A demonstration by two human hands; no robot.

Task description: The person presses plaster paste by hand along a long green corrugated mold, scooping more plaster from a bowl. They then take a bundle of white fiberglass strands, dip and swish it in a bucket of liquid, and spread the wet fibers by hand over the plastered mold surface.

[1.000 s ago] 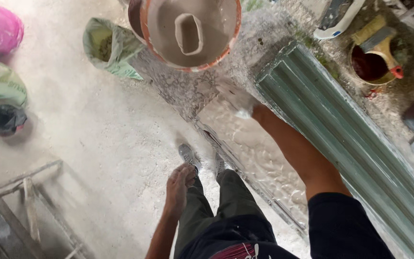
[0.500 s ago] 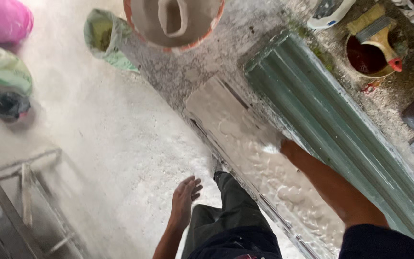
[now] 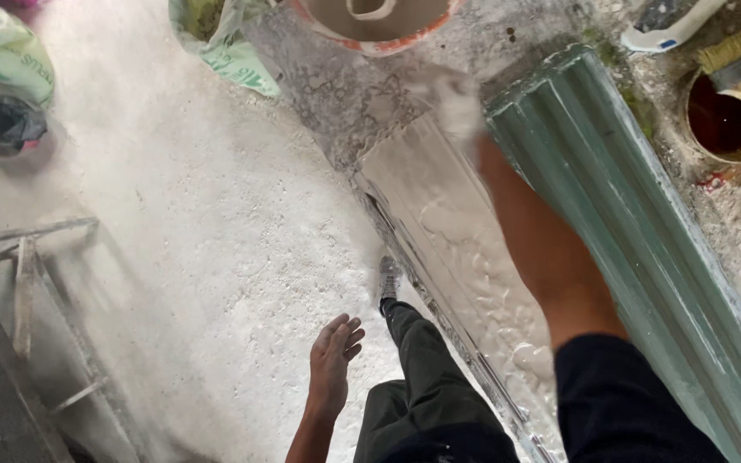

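Both hands [image 3: 334, 360] open (right [image 3: 454, 101] blurred)

Centre-left: our left hand [image 3: 334, 360] hangs over open powdery floor [image 3: 199, 240] | Right: green ribbed mould [image 3: 636, 223] walls us in | Top: bucket [image 3: 375, 21] blocks.

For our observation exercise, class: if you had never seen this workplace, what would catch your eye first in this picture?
First, the blurred, white-coated right hand on the long tray of wet white paste running down the middle. Beside it on the right lies a long ribbed green moulding, with a brush resting in a pot of dark red liquid at the top right. The left hand hangs empty over the white, dusty floor.
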